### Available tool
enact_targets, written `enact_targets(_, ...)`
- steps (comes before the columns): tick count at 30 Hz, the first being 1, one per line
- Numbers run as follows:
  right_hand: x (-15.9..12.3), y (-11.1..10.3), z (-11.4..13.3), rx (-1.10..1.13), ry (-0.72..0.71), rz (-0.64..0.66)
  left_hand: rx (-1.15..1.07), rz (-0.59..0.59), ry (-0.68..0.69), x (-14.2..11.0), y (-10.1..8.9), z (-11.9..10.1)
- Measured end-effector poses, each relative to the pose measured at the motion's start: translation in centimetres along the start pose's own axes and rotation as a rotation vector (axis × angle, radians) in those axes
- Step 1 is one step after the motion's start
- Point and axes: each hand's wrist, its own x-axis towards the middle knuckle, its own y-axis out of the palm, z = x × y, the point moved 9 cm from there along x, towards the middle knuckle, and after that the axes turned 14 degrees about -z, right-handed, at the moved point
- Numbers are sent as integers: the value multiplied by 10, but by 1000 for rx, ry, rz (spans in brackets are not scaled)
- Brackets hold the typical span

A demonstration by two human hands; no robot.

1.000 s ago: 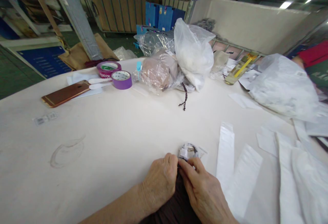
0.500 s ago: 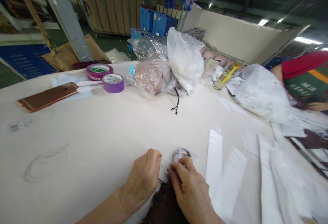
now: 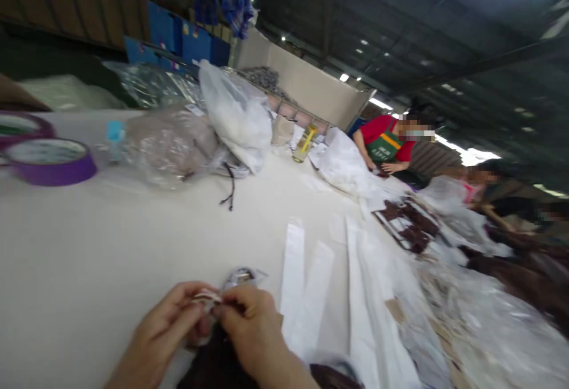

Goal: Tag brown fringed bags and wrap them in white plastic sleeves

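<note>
My left hand (image 3: 171,327) is closed in a pinch on a small pale strip (image 3: 207,298), too blurred to name more exactly. At the strip's right end, the fingertips of my right hand (image 3: 258,327) are pressed together; whether they grip it or something under it is hidden. Dark brown fabric (image 3: 217,359) lies below both hands, partly covered by the right one. Just beyond my fingers rests a small round bundle (image 3: 242,276) with clear, loose edges, its contents unclear.
White strips (image 3: 293,258) and plastic bags (image 3: 498,300) lie to the right. Purple tape (image 3: 53,166), a bagged pale brown item (image 3: 173,143), a white bag (image 3: 237,116) and a yellow-handled cutter (image 3: 306,143) stand farther back. A co-worker (image 3: 384,146) works across the table (image 3: 133,229).
The view has swung right, bringing co-workers and more bags into sight; the phone has left it. My left hand has gone from a raised fist beside the right to fingertips meeting it.
</note>
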Motion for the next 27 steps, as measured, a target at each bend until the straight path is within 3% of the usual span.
enact_targets(3,5,11,-12,235,170,94,-36,151,-86,-3,20,-4)
enact_targets(7,10,19,-13,381,219,183,17,148,-97,2,22,-6)
enact_targets(20,8,23,-15,412,327,234,-2,92,-116,2,22,-4)
enact_targets(27,7,23,-15,410,290,248,13,82,-118,2,17,-6)
